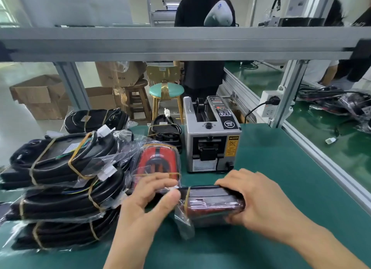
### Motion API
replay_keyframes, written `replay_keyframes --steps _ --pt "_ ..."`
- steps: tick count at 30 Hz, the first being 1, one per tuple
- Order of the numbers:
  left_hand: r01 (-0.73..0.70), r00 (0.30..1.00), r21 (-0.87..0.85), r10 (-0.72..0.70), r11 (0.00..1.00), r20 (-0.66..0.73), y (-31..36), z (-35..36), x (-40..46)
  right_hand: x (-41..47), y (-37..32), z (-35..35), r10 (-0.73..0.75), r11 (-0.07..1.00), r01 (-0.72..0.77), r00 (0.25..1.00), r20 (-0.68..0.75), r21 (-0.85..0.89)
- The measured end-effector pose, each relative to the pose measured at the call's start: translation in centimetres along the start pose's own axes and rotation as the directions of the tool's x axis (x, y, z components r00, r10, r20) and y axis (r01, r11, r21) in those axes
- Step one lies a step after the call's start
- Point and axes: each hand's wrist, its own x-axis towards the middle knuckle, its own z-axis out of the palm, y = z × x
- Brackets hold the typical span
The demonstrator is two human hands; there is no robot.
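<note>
One bagged lamp unit lies on its side at the near middle of the green bench mat, held between both hands. It is a long, rounded block with a dark red ribbed lens on the face towards the camera and a smooth black housing along the top. Crinkly clear film covers it and bunches into a loose tail at its lower left corner. A tan rubber band runs round it near the left end.

The left hand comes in from below with the wrist low. Its thumb and curled fingers close on the unit's left end, where a small white scrap shows; blur hides exactly what the tips pinch. The right hand arches over the right end, fingers hooked over the far top edge and thumb tucked under the near side, in a firm grip.

Just behind the left hand lies a second lamp, bright red, oval, bagged and banded. Beyond it stands a boxy grey metal tape dispenser with a yellow caution label. To the left, a stack of black cable bundles sits in glossy bags, each strapped with tan bands.
</note>
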Motion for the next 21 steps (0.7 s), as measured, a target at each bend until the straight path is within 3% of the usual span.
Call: replay_keyframes --steps 3,6,10,12,14,17,19,21 --pt "-0.079 0.983 0.32 0.127 0.944 -0.133 -1.0 1.1 -1.0 0.0 0.2 0.3 0.053 0.994 -0.052 0.999 -0.003 0.097" --pt "-0.196 0.932 0.497 0.318 0.845 -0.173 -2.1 1.6 -1.5 0.1 0.2 0.3 0.057 0.994 -0.057 0.998 0.006 0.094" --pt "-0.488 0.774 0.647 0.633 0.587 0.009 -3.1 1.2 -2.0 0.7 0.2 -0.1 0.057 0.989 -0.068 0.995 0.082 0.135" --pt "-0.56 0.728 0.648 0.681 0.517 0.086 -3.6 0.5 -2.0 1.1 0.0 -0.3 0.036 0.991 -0.048 0.994 0.105 0.121" --pt "-0.564 0.77 0.57 0.629 0.597 0.102 -3.2 -0.2 -1.7 1.4 -0.1 -0.6 0.041 0.99 -0.058 0.99 0.133 0.131" --pt "-0.364 0.93 0.367 0.356 0.856 0.092 -1.9 -0.5 -0.9 1.8 -0.5 -1.0 0.043 0.985 -0.071 0.984 0.172 0.157" --pt "-0.224 0.97 0.306 0.182 0.925 0.16 -1.8 -0.2 -0.4 2.1 -0.7 -0.9 0.024 0.991 -0.048 0.983 0.184 0.127" --pt "-0.199 0.967 0.274 0.143 0.941 0.21 -1.7 0.0 -0.2 2.2 -0.5 -1.1 0.006 0.987 -0.047 0.967 0.254 0.153"
